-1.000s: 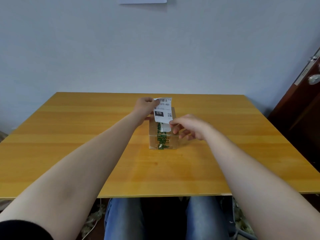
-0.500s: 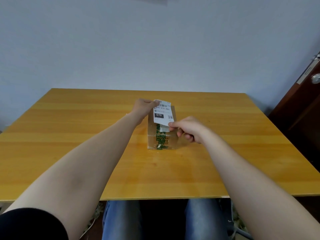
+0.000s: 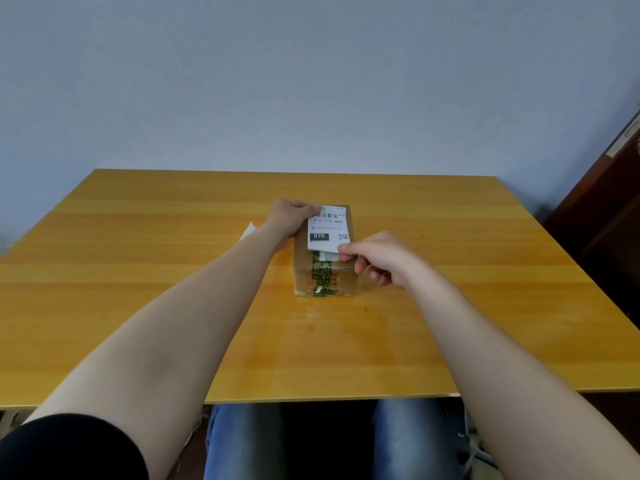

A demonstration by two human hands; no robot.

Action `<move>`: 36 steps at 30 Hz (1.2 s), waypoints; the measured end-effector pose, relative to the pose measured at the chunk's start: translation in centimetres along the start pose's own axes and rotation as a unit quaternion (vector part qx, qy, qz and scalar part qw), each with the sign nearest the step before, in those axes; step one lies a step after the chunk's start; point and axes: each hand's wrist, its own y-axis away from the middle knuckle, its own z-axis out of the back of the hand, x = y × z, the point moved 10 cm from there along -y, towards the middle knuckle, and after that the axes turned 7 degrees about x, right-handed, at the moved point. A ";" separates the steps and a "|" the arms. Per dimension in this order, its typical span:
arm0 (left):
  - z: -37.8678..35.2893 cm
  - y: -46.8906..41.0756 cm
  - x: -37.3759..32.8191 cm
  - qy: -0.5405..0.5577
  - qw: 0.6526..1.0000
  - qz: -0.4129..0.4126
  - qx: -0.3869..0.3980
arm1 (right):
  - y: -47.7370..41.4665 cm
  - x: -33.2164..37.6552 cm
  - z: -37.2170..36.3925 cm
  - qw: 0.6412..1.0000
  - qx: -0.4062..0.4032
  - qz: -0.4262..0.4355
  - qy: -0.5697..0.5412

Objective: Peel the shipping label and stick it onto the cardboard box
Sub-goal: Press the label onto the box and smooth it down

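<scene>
At the far left your black sleeve (image 3: 69,445) ends above the elbow, and your bare forearm reaches out over the yellow wooden table (image 3: 138,306); just past that forearm a small white scrap of paper (image 3: 248,231) lies on the tabletop, partly hidden by your arm. Your left hand (image 3: 289,216) sits at the far left corner of the cardboard box (image 3: 304,275); its thumb and fingers pinch the far left corner of the shipping label (image 3: 329,232). The label lies across the top of the box, print side up, with a barcode at the far end, a dark "070" block and a small square code nearer you; whether it is already stuck flat, you cannot tell from here. The box stands near the middle of the table, with a strip of green-printed tape (image 3: 323,278) running down its near face. Your right hand (image 3: 381,261) pinches the label's near right corner between thumb and forefinger; the other fingers curl beside the box's right side. At the far right edge stands a dark brown door (image 3: 606,220).
</scene>
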 end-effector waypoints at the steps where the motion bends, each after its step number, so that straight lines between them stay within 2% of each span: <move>1: 0.2 -0.1 0.3 0.020 1.000 0.005 -0.007 | 0.0 -0.1 -0.1 1.000 0.005 0.001 0.001; 4: 0.9 -0.5 1.0 0.039 0.999 0.013 -0.021 | 0.0 -0.2 -0.3 1.000 0.012 0.006 -0.006; 8: 0.8 -0.4 0.9 0.032 0.999 0.006 0.004 | 0.0 0.0 -0.3 1.000 0.015 0.020 -0.019; 18: 1.1 -1.3 -0.3 -0.045 0.996 -0.077 -0.007 | 0.5 1.3 -0.8 0.998 0.017 0.052 -0.043; 22: 1.5 -1.7 0.0 -0.008 0.998 -0.060 -0.011 | 0.4 1.4 -1.1 0.994 0.028 0.052 -0.087; 31: 1.2 -2.0 -0.1 -0.010 0.999 -0.040 -0.005 | 0.3 0.7 -0.9 0.999 0.008 0.024 -0.028; 36: 1.3 -2.5 0.2 -0.019 0.999 -0.032 -0.010 | 0.0 0.4 -1.1 0.999 0.016 0.015 -0.046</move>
